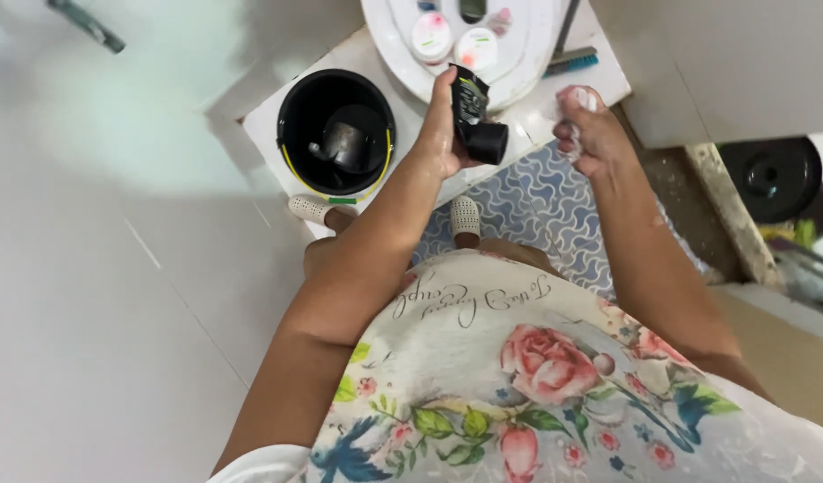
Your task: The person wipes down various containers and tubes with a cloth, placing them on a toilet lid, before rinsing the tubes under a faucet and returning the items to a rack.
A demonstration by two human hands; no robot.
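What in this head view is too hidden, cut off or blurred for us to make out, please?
- What the right hand grips: its curled fingers hide all but a whitish bit.
- White tray: cut off by the top edge.
- Dark object inside the black bucket: too shadowed to identify.
- Black tube in the left hand: the palm hides its far side.

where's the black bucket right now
In the head view the black bucket stands upper left of centre on the pale floor, left of the white basin and the left hand, which holds a black tube.
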